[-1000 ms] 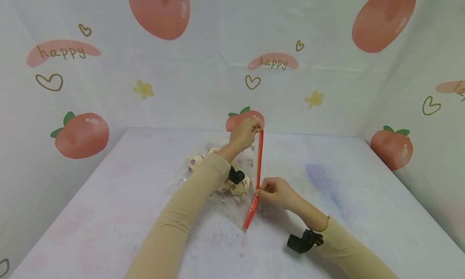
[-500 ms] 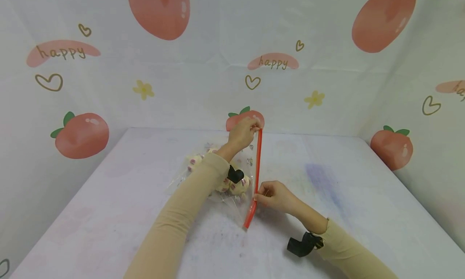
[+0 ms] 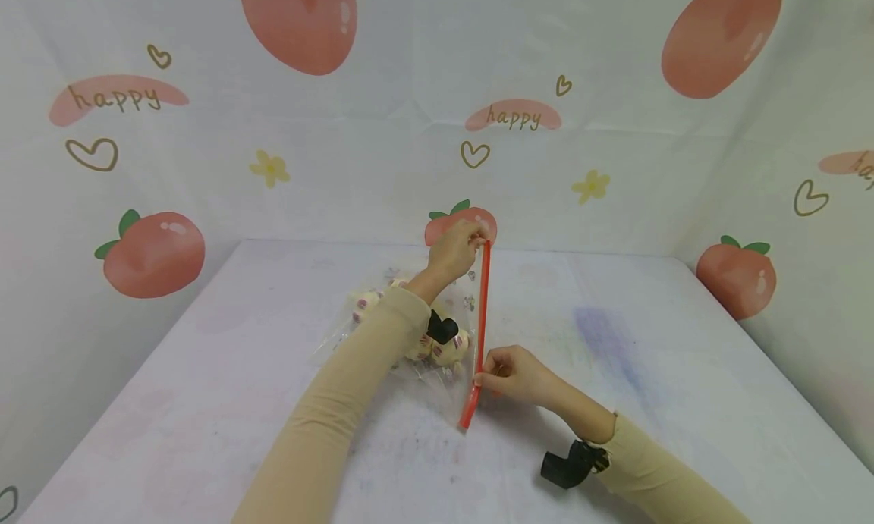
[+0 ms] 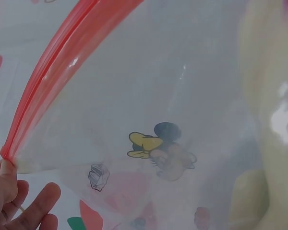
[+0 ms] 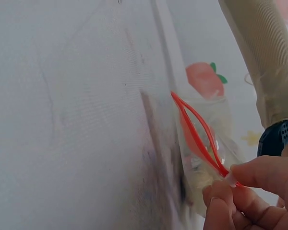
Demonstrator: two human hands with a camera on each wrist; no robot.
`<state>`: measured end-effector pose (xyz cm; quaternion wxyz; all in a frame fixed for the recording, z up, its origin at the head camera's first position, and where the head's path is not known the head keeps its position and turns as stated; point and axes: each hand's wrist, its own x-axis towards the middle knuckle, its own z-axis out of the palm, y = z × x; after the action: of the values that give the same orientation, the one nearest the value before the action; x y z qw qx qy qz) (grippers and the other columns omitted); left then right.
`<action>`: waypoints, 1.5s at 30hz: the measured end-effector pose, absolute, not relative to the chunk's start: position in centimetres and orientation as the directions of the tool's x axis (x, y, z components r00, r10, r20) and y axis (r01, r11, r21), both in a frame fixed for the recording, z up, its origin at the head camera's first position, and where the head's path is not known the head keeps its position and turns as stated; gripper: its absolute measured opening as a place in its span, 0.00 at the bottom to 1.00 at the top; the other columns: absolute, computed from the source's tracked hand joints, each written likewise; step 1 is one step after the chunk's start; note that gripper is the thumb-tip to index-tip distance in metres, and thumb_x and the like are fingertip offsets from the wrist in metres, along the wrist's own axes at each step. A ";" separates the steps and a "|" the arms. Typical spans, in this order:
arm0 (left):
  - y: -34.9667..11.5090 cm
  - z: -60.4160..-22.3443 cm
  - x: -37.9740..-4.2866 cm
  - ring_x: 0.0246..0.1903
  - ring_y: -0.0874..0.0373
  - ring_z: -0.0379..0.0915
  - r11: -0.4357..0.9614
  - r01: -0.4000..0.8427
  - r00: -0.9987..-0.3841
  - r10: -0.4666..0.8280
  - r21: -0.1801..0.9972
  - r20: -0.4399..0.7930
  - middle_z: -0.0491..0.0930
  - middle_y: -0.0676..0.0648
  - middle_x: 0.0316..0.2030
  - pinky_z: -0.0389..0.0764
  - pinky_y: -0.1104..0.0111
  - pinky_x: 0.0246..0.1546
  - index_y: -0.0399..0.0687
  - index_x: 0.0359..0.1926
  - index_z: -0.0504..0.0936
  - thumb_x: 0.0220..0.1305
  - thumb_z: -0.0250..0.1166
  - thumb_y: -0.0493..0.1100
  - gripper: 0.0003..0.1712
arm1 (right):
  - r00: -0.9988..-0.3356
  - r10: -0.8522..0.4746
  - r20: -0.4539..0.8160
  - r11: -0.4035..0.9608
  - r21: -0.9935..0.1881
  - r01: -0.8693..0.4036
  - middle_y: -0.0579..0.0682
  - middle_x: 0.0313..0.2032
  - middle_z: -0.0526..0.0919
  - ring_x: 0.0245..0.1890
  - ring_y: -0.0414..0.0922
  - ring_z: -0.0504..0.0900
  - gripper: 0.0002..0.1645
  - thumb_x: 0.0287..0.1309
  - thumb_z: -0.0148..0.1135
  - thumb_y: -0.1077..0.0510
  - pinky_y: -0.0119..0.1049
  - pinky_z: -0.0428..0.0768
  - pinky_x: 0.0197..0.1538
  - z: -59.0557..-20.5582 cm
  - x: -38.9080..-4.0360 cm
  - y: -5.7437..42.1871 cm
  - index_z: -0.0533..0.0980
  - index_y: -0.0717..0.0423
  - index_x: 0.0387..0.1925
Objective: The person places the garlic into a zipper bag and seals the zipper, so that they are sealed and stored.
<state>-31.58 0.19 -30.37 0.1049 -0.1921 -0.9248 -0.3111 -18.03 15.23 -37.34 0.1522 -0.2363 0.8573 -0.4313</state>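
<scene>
A clear plastic zip bag (image 3: pixel 437 391) with a red zip strip (image 3: pixel 483 312) lies across the middle of the table, its strip edge raised. Inside are several cream-coloured rounded things (image 3: pixel 451 349) with purple-pink marks; their kind is unclear. My left hand (image 3: pixel 454 252) pinches the far corner, at the strip's end (image 4: pixel 7 160). Nearer the front, my right hand (image 3: pixel 515 374) pinches a small whitish slider (image 5: pixel 231 179) on the strip between thumb and fingers. In the right wrist view, the two red lips stand apart on one side of the slider. My left forearm hides part of the bag.
A white cloth with printed fruit covers the table (image 3: pixel 635 448) and the wall (image 3: pixel 410 152) behind it. Black wrist cameras sit on the left wrist (image 3: pixel 442 328) and the right wrist (image 3: pixel 570 463). A bluish stain (image 3: pixel 611 349) marks the cloth at right.
My right hand has slid a short way along the red strip toward the front edge. My left hand keeps its pinch at the far corner, shifting slightly left.
</scene>
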 end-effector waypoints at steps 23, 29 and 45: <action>-0.2 -30.3 -31.7 0.30 0.57 0.72 0.692 0.417 -0.903 0.239 0.590 0.357 0.75 0.48 0.34 0.65 0.72 0.24 0.51 0.40 0.80 0.69 0.53 0.44 0.09 | -0.801 -0.594 -0.078 0.473 -0.839 -0.269 0.58 0.17 0.78 0.15 0.36 0.73 0.13 0.54 0.63 0.62 0.28 0.72 0.22 -37.5 -17.2 15.2 0.72 0.66 0.21; -0.5 -30.1 -31.6 0.31 0.57 0.72 0.666 0.387 -0.919 0.223 0.638 0.326 0.74 0.48 0.38 0.65 0.71 0.25 0.52 0.42 0.80 0.70 0.51 0.44 0.10 | -0.785 -0.612 -0.092 0.471 -0.840 -0.269 0.58 0.17 0.77 0.15 0.35 0.72 0.14 0.54 0.64 0.60 0.27 0.71 0.20 -37.4 -17.0 15.1 0.73 0.66 0.21; -1.1 -30.1 -32.1 0.35 0.56 0.74 0.666 0.361 -0.930 0.210 0.652 0.301 0.76 0.48 0.41 0.68 0.70 0.27 0.52 0.44 0.80 0.70 0.52 0.46 0.11 | -0.737 -0.660 -0.147 0.508 -0.810 -0.293 0.56 0.17 0.79 0.15 0.33 0.70 0.13 0.55 0.64 0.59 0.25 0.68 0.20 -37.7 -16.7 15.0 0.75 0.64 0.21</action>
<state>-32.09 -1.08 -30.12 0.1005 -0.1574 -0.9072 -0.3769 -16.67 15.05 -37.70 0.2257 -0.2839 0.8384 -0.4068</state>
